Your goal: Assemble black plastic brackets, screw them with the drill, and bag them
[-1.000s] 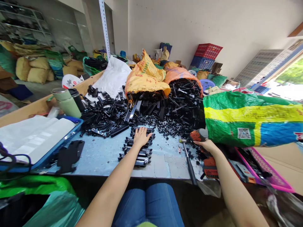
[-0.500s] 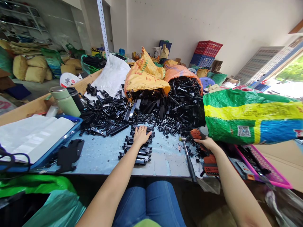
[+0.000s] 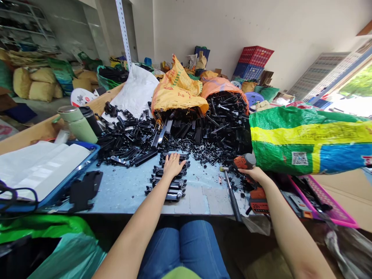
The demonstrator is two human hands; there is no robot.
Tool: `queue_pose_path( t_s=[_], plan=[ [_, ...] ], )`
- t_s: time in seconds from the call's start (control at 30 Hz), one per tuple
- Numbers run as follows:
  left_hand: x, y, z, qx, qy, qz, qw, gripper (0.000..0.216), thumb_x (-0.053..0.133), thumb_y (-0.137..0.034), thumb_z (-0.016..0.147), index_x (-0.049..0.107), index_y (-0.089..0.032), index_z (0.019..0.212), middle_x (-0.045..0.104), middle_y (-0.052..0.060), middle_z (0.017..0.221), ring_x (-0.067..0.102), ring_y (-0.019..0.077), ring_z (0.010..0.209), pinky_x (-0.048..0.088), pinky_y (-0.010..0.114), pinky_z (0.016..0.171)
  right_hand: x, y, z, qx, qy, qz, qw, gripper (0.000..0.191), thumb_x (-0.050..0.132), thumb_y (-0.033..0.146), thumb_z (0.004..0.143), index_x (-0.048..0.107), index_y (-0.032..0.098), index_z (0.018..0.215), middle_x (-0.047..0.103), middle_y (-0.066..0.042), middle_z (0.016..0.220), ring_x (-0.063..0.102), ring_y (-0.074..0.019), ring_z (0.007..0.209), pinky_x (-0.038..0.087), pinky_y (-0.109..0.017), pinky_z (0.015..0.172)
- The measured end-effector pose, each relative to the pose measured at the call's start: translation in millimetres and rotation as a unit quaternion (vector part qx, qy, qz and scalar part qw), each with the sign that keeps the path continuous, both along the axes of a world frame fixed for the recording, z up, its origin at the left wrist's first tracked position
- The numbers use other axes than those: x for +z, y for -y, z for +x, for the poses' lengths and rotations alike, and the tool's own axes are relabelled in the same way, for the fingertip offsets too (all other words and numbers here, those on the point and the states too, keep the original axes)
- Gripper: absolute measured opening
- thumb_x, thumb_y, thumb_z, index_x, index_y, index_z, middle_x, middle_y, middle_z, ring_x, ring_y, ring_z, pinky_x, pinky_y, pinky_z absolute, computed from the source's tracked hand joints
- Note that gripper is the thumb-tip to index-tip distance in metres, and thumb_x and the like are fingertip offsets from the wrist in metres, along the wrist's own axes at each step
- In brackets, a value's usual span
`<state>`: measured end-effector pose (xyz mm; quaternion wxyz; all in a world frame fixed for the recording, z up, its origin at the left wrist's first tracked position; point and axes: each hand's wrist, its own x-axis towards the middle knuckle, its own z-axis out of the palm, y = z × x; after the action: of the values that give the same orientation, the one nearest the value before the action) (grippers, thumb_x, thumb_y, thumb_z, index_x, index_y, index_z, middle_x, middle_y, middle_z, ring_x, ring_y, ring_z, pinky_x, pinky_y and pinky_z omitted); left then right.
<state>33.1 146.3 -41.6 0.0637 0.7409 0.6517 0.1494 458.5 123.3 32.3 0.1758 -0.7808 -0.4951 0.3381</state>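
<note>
My left hand (image 3: pixel 173 166) lies flat, fingers stretched, on a row of black plastic parts (image 3: pixel 171 182) laid side by side on the light blue tabletop. At the right, my right hand (image 3: pixel 253 173) is around the handle of an orange and black cordless drill (image 3: pixel 243 161), whose battery end (image 3: pixel 259 206) is near the table's front edge. Just left of the drill lies a hammer (image 3: pixel 231 195) with a yellowish head and a black grip. Its handle reaches over the front edge. Small loose screws (image 3: pixel 203 153) are scattered beyond both hands.
Black parts (image 3: pixel 124 139) are heaped at the back, spilling from a yellow sack (image 3: pixel 177 93) and an orange sack (image 3: pixel 223 86). A green sack (image 3: pixel 285 135) and a pink basket (image 3: pixel 334 201) stand right. A blue tray (image 3: pixel 97 149), a green flask (image 3: pixel 78 126) and a black plate (image 3: pixel 85 192) are left.
</note>
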Motion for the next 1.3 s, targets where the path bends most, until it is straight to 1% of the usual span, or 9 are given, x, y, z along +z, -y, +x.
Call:
queue_pose_path(
  t_s=[0.2, 0.3, 0.43, 0.63, 0.83, 0.97, 1.1, 1.3],
  plan=[
    [0.2, 0.8, 0.4, 0.0, 0.002, 0.001, 1.0, 0.072, 0.009, -0.063, 0.085, 0.034, -0.018, 0.137, 0.034, 0.008, 0.143, 0.019, 0.0258, 0.135, 0.002, 0.047, 0.11, 3.4, 1.9, -4.2, -0.009, -0.007, 0.005, 1.0, 0.052, 0.074, 0.045, 0.062, 0.062, 0.011, 0.099, 0.054, -0.001, 0.043, 0.049, -0.0133, 0.037, 0.039, -0.022, 0.036],
    [0.8, 0.6, 0.2, -0.001, 0.003, -0.004, 1.0, 0.073, 0.01, -0.063, 0.085, 0.033, -0.018, 0.137, 0.033, 0.009, 0.143, 0.019, 0.0258, 0.135, 0.001, 0.047, 0.11, 4.7, 2.4, -6.8, -0.018, -0.008, 0.008, 1.0, 0.054, 0.074, 0.044, 0.062, 0.061, 0.012, 0.104, 0.054, 0.0, 0.044, 0.05, -0.0138, 0.037, 0.041, -0.023, 0.037],
    [2.2, -0.9, -0.4, -0.002, 0.007, -0.015, 1.0, 0.073, 0.011, -0.065, 0.084, 0.034, -0.02, 0.136, 0.033, 0.008, 0.143, 0.018, 0.0253, 0.135, 0.001, 0.046, 0.11, 8.2, 2.8, -10.6, -0.019, 0.0, 0.002, 1.0, 0.057, 0.074, 0.044, 0.062, 0.06, 0.012, 0.107, 0.053, 0.0, 0.043, 0.05, -0.0147, 0.036, 0.04, -0.024, 0.036],
    [3.9, -5.4, -1.9, -0.005, 0.014, -0.035, 0.999, 0.074, 0.014, -0.067, 0.082, 0.036, -0.021, 0.135, 0.033, 0.008, 0.143, 0.018, 0.0263, 0.135, 0.004, 0.047, 0.11, 13.6, 4.2, -14.4, -0.018, 0.0, -0.003, 1.0, 0.056, 0.074, 0.042, 0.062, 0.06, 0.012, 0.106, 0.053, 0.0, 0.041, 0.051, -0.0158, 0.036, 0.041, -0.024, 0.036],
    [5.7, -5.6, -2.6, -0.01, 0.018, -0.041, 0.999, 0.074, 0.015, -0.068, 0.082, 0.036, -0.02, 0.135, 0.032, 0.008, 0.144, 0.018, 0.0267, 0.135, 0.004, 0.047, 0.11, 12.1, 5.1, -13.7, -0.019, -0.006, -0.005, 1.0, 0.054, 0.074, 0.044, 0.062, 0.061, 0.011, 0.103, 0.052, 0.0, 0.04, 0.049, -0.015, 0.034, 0.038, -0.024, 0.034],
    [6.0, -5.6, -2.8, -0.01, 0.019, -0.047, 0.999, 0.074, 0.016, -0.068, 0.081, 0.036, -0.021, 0.135, 0.031, 0.008, 0.144, 0.017, 0.0267, 0.135, 0.004, 0.048, 0.11, 9.9, 4.5, -11.9, -0.019, -0.006, 0.0, 1.0, 0.055, 0.073, 0.044, 0.063, 0.06, 0.012, 0.105, 0.053, 0.0, 0.042, 0.049, -0.0144, 0.035, 0.038, -0.023, 0.035],
    [5.9, -6.6, -3.2, -0.01, 0.019, -0.052, 0.998, 0.075, 0.017, -0.069, 0.08, 0.037, -0.021, 0.134, 0.031, 0.007, 0.144, 0.017, 0.0288, 0.135, 0.005, 0.049, 0.109, 8.8, 3.3, -10.3, -0.009, 0.001, 0.0, 1.0, 0.057, 0.073, 0.045, 0.063, 0.059, 0.012, 0.108, 0.054, -0.001, 0.042, 0.05, -0.0149, 0.035, 0.039, -0.023, 0.035],
    [6.3, -6.4, -3.6, -0.008, 0.019, -0.052, 0.998, 0.075, 0.016, -0.07, 0.08, 0.037, -0.022, 0.134, 0.031, 0.006, 0.145, 0.016, 0.0307, 0.135, 0.006, 0.05, 0.109, 7.6, 2.1, -7.9, -0.009, 0.005, -0.002, 1.0, 0.06, 0.073, 0.046, 0.062, 0.059, 0.01, 0.107, 0.054, -0.001, 0.042, 0.05, -0.0148, 0.035, 0.038, -0.023, 0.035]
  ],
)
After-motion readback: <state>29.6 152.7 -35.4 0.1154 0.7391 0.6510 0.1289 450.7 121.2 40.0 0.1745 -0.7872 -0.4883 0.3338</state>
